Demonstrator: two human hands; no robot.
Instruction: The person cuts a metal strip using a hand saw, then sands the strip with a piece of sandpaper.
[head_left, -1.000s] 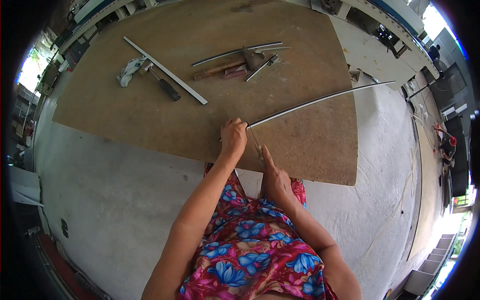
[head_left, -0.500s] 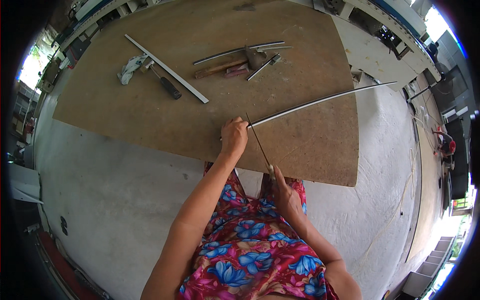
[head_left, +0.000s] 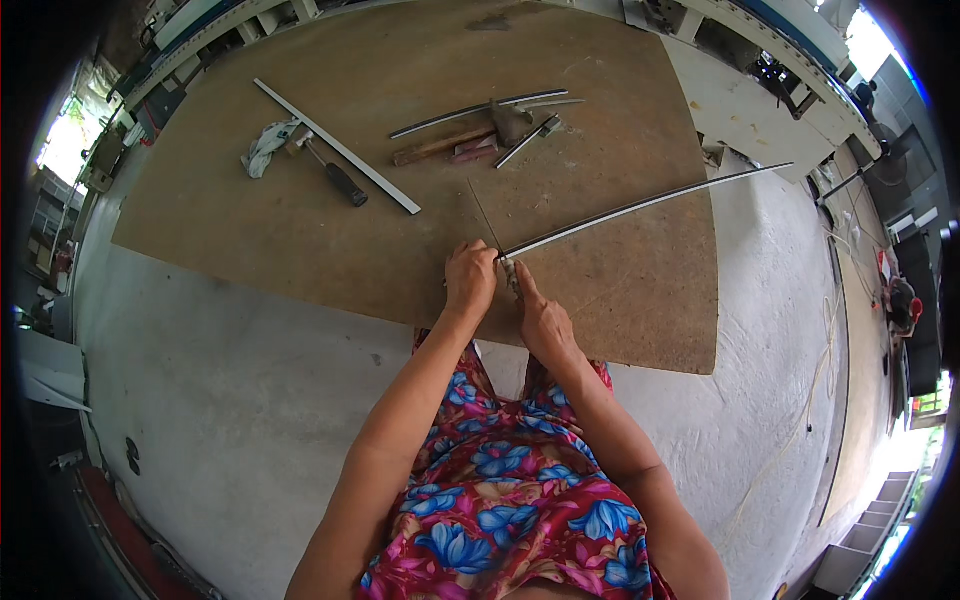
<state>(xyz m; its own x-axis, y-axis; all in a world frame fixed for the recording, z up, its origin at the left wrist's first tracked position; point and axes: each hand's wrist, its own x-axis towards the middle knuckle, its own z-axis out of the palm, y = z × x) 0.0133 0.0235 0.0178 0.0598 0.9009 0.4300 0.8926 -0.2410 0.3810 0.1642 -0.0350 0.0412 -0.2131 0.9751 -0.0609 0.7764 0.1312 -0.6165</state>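
On the near part of the brown board, a long narrow black-and-white strip (head_left: 640,207) runs from my left hand out past the board's right edge. My left hand (head_left: 470,280) is closed around the near end of this strip, pressing it to the board. In my right hand (head_left: 547,325) is the pale, wrapped-looking handle of a thin saw blade (head_left: 485,214). The blade crosses the strip just right of my left fingers, pointing away from me. Its handle now lies close beside the strip, and my right index finger stretches along it.
Farther off lie a hammer (head_left: 443,147) with a wooden handle, a reddish block (head_left: 474,150), a curved strip (head_left: 460,113) and a short strip (head_left: 527,141). To the left are a white strip (head_left: 340,148), a grey rag (head_left: 264,150) and a black-handled tool (head_left: 346,186).
My right hand has pushed the saw blade forward across the strip, so its handle is now near my left hand. My left hand keeps its hold. The view has shifted slightly.
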